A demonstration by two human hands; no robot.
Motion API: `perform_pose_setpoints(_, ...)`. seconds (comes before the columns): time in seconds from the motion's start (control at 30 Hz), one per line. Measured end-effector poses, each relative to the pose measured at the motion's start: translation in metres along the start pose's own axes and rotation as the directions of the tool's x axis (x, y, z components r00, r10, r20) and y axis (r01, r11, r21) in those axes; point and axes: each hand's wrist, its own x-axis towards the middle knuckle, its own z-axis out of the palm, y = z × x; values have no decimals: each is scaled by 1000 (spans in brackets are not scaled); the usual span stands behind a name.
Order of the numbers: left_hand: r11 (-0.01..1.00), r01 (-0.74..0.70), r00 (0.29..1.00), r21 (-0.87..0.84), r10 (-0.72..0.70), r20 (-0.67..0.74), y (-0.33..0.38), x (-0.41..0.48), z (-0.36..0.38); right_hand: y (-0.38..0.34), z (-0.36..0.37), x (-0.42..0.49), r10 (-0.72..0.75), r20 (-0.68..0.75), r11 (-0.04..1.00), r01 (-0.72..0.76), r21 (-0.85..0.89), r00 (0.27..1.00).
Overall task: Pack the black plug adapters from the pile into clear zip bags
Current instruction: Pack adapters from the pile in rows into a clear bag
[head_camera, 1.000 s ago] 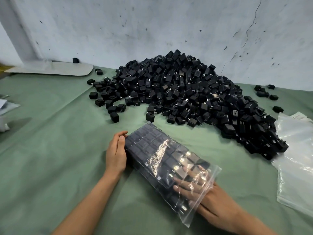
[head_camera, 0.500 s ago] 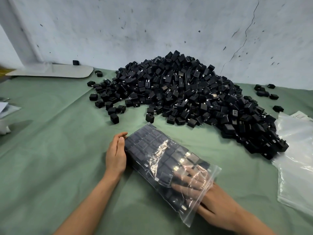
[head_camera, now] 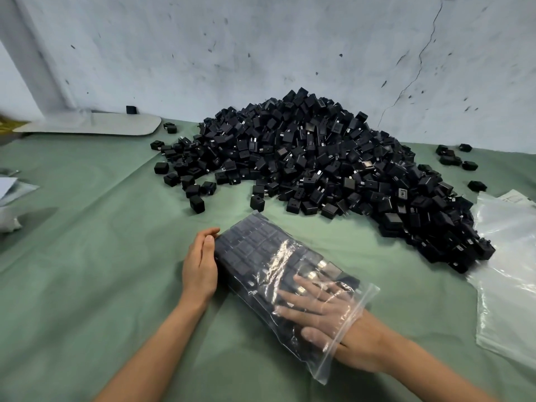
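Fingers (head_camera: 313, 286) inside the zip bag (head_camera: 278, 256) have straightened. Left hand (head_camera: 200, 265) presses flat-fingered against its side; packed adapters (head_camera: 249, 242) fill it; right hand (head_camera: 324, 311) lies spread inside its mouth, blurred by plastic. Pile (head_camera: 319, 158) behind; spare bags (head_camera: 510, 271) cut off at the right edge.

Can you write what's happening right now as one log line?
step: filling zip bag | left hand: flat against bag's left edge | right hand: inside bag, fingers spread on adapters | pile: behind bag

Bag (head_camera: 362, 303) flat on tabletop (head_camera: 87, 227), adapters (head_camera: 249, 245) rowed inside. Right grip (head_camera: 339, 323) inside bag mouth, fingers straight on adapters. Left grip (head_camera: 200, 265) flat against bag's side. Pile (head_camera: 319, 158) behind.
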Motion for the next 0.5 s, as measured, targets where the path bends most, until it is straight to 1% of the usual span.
perform_pose_setpoints(0.17,1000,4,1000,15,-4,3,-2,1,0,1,-5,11,-34,45,998,37,-56,998)
perform_pose_setpoints(0.3,1000,-11,1000,17,11,1,-4,2,0,-1,-7,21,-15,73,997,21,-76,997)
perform_pose_setpoints(0.4,999,-26,1000,32,26,5,-3,2,-1,-4,-5,19,9,22,996,-7,-94,1000)
perform_pose_setpoints(0.5,999,-16,1000,34,15,16,1,-1,-2,-6,-1,5,49,-44,998,-50,-39,998)
